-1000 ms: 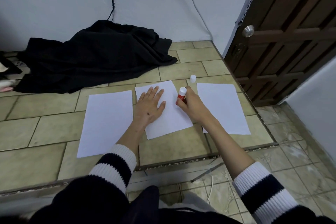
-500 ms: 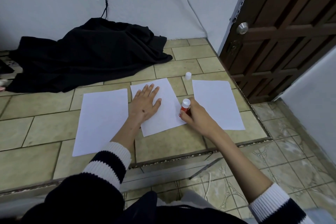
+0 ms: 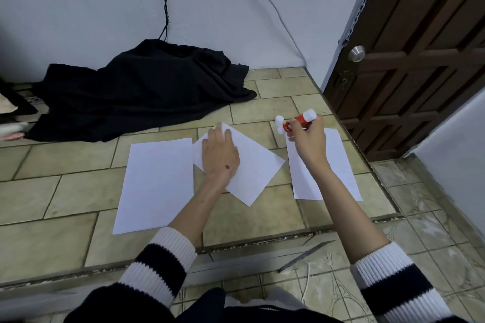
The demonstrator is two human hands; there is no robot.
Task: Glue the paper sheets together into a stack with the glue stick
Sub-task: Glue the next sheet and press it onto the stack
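Three white paper sheets lie on the tan tiled floor: a left sheet (image 3: 157, 183), a middle sheet (image 3: 258, 176) turned to a diamond angle, and a right sheet (image 3: 341, 162). My left hand (image 3: 220, 157) rests flat on the middle sheet, its fingertips at the far corner, which lifts a little. My right hand (image 3: 311, 144) is raised over the far end of the right sheet and grips the red glue stick (image 3: 298, 121), held tilted. The small white cap (image 3: 278, 119) stands on the floor just left of it.
A heap of black cloth (image 3: 141, 92) lies by the wall at the back left. A dark wooden door (image 3: 420, 60) stands at the right. The tiled platform ends in a step edge (image 3: 262, 240) close to me, with a metal strip (image 3: 304, 257) below it.
My left hand has turned the middle sheet counter-clockwise to a diamond angle. My right hand has lifted the glue stick off the sheet's edge and moved it up and right, over the right sheet.
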